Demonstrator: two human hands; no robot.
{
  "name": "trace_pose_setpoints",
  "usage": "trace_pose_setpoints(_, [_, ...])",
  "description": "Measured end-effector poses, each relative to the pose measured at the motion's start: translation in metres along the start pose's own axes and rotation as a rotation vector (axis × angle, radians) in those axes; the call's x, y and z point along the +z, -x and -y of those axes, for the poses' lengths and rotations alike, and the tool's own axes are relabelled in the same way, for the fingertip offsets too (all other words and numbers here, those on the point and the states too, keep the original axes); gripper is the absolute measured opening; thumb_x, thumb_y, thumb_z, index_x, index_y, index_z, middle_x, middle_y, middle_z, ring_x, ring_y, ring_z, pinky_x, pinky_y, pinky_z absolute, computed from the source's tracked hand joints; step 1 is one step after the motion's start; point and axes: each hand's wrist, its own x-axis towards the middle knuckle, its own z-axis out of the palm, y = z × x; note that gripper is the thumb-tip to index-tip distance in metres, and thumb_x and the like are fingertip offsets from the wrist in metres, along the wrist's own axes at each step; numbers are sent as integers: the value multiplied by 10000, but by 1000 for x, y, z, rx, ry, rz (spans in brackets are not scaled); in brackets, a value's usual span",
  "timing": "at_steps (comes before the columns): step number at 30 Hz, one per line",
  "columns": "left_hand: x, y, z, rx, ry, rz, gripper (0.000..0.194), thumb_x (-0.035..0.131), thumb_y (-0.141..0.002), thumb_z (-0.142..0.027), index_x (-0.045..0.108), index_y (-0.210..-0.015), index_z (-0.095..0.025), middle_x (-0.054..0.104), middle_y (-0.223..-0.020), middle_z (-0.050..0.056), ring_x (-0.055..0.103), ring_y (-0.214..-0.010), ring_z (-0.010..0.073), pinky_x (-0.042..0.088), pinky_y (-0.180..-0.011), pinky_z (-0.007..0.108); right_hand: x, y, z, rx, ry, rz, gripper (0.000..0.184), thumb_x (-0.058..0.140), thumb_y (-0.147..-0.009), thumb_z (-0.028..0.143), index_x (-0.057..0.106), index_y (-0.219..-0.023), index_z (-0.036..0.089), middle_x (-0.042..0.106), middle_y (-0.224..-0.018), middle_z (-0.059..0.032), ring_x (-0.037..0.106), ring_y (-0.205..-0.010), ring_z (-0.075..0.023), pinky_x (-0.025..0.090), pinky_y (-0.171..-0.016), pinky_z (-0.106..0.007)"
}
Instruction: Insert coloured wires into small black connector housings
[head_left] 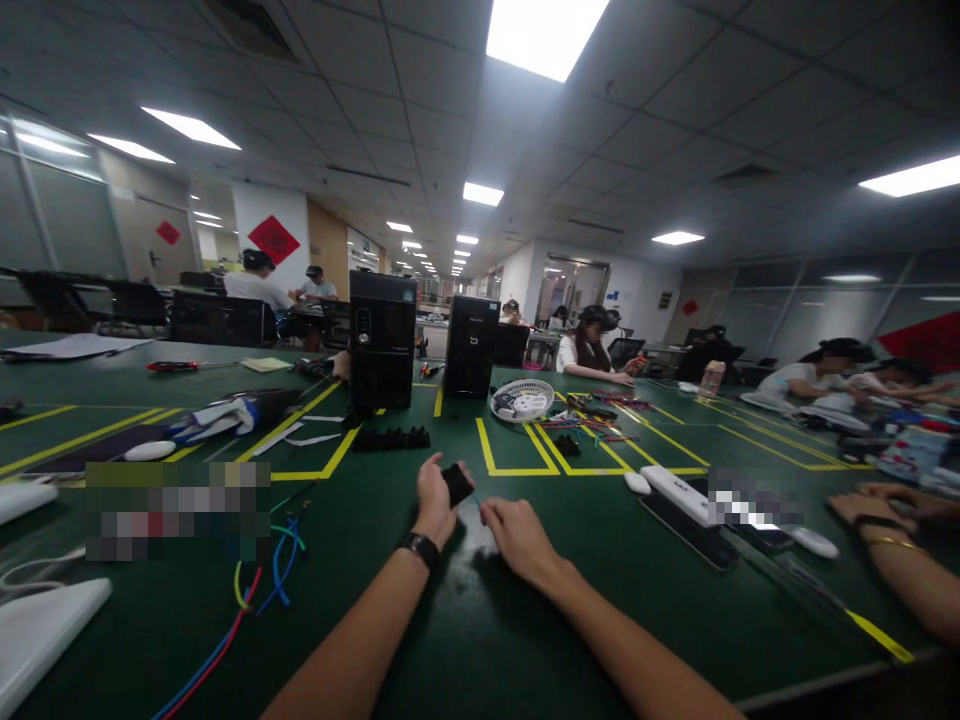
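Head view: we have the small black block (458, 485) in the left hand (433, 502), just above the green table (465, 640) and near its middle; those fingers are curled partly closed about it. Our right hand (519, 535) is closed to a pinch at thumb and forefinger, seemingly on a thin bluish strand (478, 501) beside the block; whether the strand joins the block, we cannot tell. Main risk, we judge: a sideways pull on so thin a strand could bend it, or slip it from the pinch. The left hold looks light, so a firm push could tilt the block or let it drop. Loose coloured wires (280, 585) lie to our left and could snag a forearm sweeping that way. On the far side, black pieces (391, 439) look much like the block in colour, so a dropped one might be mixed up.
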Motion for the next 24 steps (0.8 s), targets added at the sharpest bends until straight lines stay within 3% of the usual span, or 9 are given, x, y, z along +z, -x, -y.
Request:
trace_pose_setpoints(3, [-14, -18, -23, 38, 70, -123, 354, 341, -797, -129, 368, -1143, -201, 561, -609, -19, 571, -489, 135, 501, -541, 291, 11, 5, -1, -32, 59, 92, 348, 376, -953, 315, 616, -730, 198, 643, -666, -17, 581, -618, -135, 307, -600, -227])
trace_pose_setpoints(5, [-22, -21, -29, 69, 16, -107, 338, 331, -807, -133, 376, -1136, -200, 588, -628, -5, 590, -514, 143, 507, -565, 307, 11, 2, -3, 10, 20, 39, 361, 326, -970, 309, 597, -758, 200, 634, -684, -15, 589, -648, -138, 319, -619, -227])
trace_pose_setpoints(10, [-15, -1, 0, -57, -416, 190, 300, 380, -819, -208, 444, -1110, -175, 623, -629, 29, 585, -518, 158, 460, -526, 271, -3, -10, -4, 114, -43, -149, 305, 290, -967, 325, 528, -830, 193, 588, -787, -43, 568, -738, -170, 376, -674, -257])
trace_pose_setpoints(13, [-8, 9, 15, 6, -623, 253, 287, 396, -830, -243, 508, -1084, -170, 646, -736, 60, 599, -592, 160, 457, -570, 266, -7, -7, -2, -44, -99, -154, 168, 473, -891, 305, 512, -1005, 188, 551, -1077, -95, 521, -1001, -211, 392, -863, -320])
trace_pose_setpoints(16, [-10, 9, 16, 98, -712, 208, 248, 424, -831, -237, 558, -1023, -156, 644, -897, 92, 609, -760, 169, 455, -680, 264, -3, -7, -1, -209, -153, -29, 353, 608, -793, 244, 480, -1119, 198, 484, -1234, -107, 442, -1156, -230, 350, -976, -367])
trace_pose_setpoints(19, [-16, 3, 12, 185, -827, 192, 260, 390, -872, -275, 562, -1015, -143, 633, -966, 113, 593, -881, 189, 436, -784, 286, 6, -19, -9, -248, -174, 23, 320, 599, -778, 178, 497, -1081, 197, 508, -1215, -99, 466, -1133, -215, 362, -969, -359])
trace_pose_setpoints(24, [-18, -23, -16, 339, -1091, 193, 300, 407, -875, -248, 524, -1119, -117, 623, -990, 144, 555, -1000, 231, 372, -912, 345, 19, -64, -38, -84, -58, 70, 307, 615, -738, 163, 544, -1036, 162, 597, -1023, -75, 544, -970, -208, 411, -872, -316])
